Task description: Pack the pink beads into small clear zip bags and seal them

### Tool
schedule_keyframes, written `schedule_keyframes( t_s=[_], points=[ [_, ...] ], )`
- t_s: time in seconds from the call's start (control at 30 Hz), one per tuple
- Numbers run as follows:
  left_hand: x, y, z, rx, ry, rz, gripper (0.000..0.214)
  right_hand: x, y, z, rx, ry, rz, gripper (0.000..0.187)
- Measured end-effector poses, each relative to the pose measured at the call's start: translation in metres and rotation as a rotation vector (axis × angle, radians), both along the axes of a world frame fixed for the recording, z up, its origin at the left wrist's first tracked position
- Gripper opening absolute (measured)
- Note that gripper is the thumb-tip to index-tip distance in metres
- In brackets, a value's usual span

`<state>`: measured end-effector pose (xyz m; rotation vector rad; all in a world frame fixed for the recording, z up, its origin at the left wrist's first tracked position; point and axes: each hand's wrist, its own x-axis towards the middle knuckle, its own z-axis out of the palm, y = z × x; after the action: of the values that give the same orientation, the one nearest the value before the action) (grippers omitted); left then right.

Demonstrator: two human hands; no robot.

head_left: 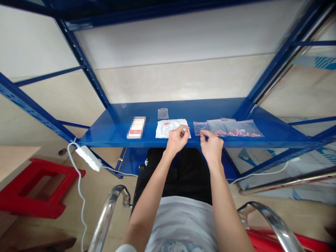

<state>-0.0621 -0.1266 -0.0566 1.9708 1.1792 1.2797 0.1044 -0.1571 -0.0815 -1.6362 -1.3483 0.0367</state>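
Note:
My left hand (178, 138) is over the right part of a white cloth or paper sheet (162, 130), its fingers curled and thumb close to the index finger. Anything in that pinch is too small to make out. A few small pink pieces (166, 123) lie on the white sheet. My right hand (212, 142) is closed, with thumb and index fingertips at the near edge of a small clear zip bag (198, 126). To its right, overlapping clear zip bags (243, 126) hold several small pink pieces (237, 132).
Another clear zip bag (163, 113) lies behind the sheet, and a blurred-out item (136, 127) to its left. All rest on a blue metal shelf (183, 108) with uprights on both sides. A white power strip (88, 158) hangs at left, above a red stool (39, 187).

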Motion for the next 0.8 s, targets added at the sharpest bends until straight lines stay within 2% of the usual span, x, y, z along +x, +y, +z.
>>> schedule_keyframes(
  t_s=[0.2, 0.33, 0.43, 0.53, 0.63, 0.8],
  points=[
    [0.015, 0.017, 0.003, 0.104, 0.064, -0.021, 0.024, 0.006, -0.002, 0.001, -0.005, 0.069, 0.053, 0.028],
    [0.038, 0.038, 0.017, 0.151, 0.364, 0.038, 0.027, 0.009, -0.007, 0.004, -0.044, 0.164, 0.076, 0.023],
    [0.053, 0.049, 0.027, 0.137, 0.637, 0.028, 0.029, 0.008, -0.010, 0.006, -0.085, 0.247, 0.091, 0.020],
    [0.061, 0.055, 0.034, 0.086, 0.761, 0.021, 0.027, 0.006, -0.010, 0.009, -0.110, 0.289, 0.089, 0.019],
    [0.062, 0.058, 0.037, 0.034, 0.727, 0.006, 0.021, 0.007, -0.010, 0.010, -0.123, 0.293, 0.090, 0.018],
    [0.051, 0.061, 0.045, -0.092, 0.392, -0.160, 0.015, 0.013, -0.012, 0.012, -0.134, 0.301, 0.128, 0.021]
  ],
)
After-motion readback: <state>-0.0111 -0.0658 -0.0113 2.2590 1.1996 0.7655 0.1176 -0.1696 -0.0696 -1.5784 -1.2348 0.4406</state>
